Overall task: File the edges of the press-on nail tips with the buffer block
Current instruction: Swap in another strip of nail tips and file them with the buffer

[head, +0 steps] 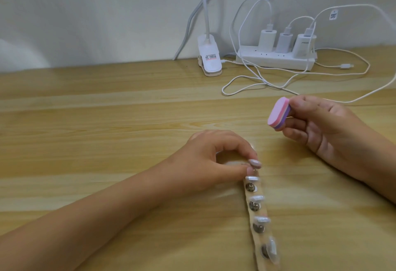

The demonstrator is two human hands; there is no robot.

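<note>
While left hand pinches a nail tip, right hand pinches the buffer block.

pale wall behind wooden table

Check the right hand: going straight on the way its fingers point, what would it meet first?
The right hand points left, buffer block leading. The left hand, holding the strip of nail tips, looks nearest that line, but depth is unclear; it might pass just behind over bare table.
</note>
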